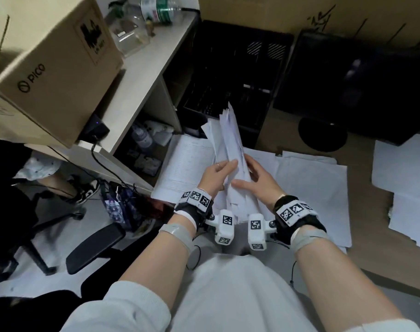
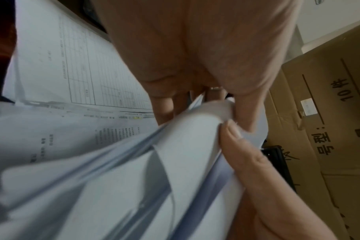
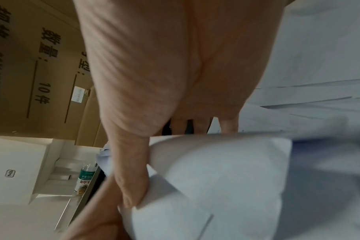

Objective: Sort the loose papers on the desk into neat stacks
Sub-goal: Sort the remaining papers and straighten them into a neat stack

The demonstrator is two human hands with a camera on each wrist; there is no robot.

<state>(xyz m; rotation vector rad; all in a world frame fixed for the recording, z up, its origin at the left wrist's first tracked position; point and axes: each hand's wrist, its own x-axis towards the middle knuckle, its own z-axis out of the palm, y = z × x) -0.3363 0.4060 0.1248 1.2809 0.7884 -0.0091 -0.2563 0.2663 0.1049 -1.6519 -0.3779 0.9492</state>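
Note:
A thick bundle of white papers (image 1: 231, 144) stands on edge between both hands, leaning away from me above the desk. My left hand (image 1: 216, 172) grips its left side, thumb laid across the near face. On the other side my right hand (image 1: 254, 176) holds it, thumb over the near face and fingers behind. The left wrist view shows the bundle (image 2: 134, 170) bent, with the right thumb on its edge. In the right wrist view the right hand (image 3: 134, 178) wraps the sheaf (image 3: 216, 178). A printed form (image 1: 187, 164) lies flat under the left hand.
Loose white sheets (image 1: 311, 188) cover the brown desk (image 1: 371, 255), with more papers (image 1: 402, 188) at the right. A black monitor (image 1: 347, 92) and black crate (image 1: 228, 75) stand behind. A shelf (image 1: 144, 68) with a cardboard box (image 1: 48, 68) and bottle (image 1: 161, 9) is at left.

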